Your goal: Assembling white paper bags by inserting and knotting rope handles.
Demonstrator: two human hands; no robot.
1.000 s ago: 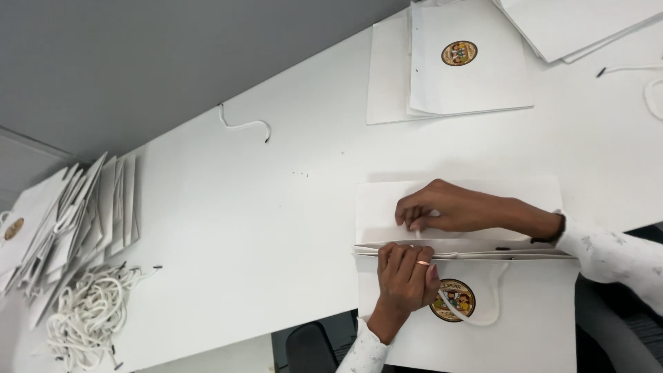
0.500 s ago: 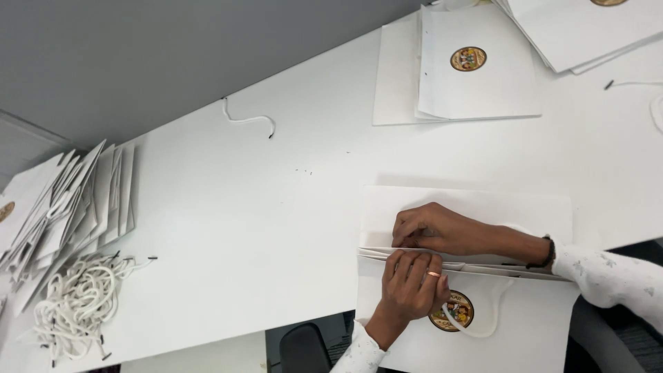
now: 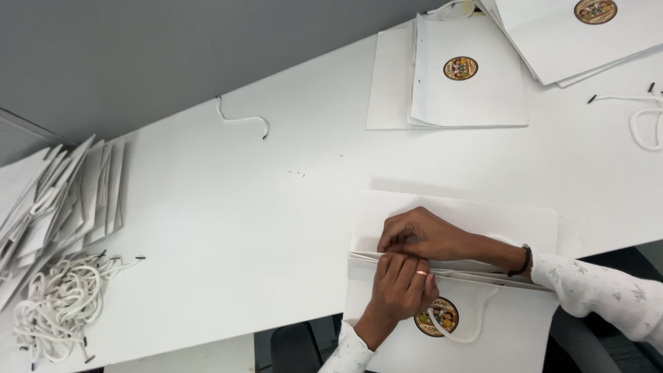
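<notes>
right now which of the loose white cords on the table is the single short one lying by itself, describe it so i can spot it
Start at the long white table and go to its far edge beside the grey wall. There lies a short white cord with dark tips, curled in a loose wave on bare tabletop. Unlike the tangled heap of white cords at the left end, it is a single strand lying apart from everything.

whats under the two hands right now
A flat white paper bag on the white table, both hands pressing its folded edge. The fold beneath the fingers is hidden.
</notes>
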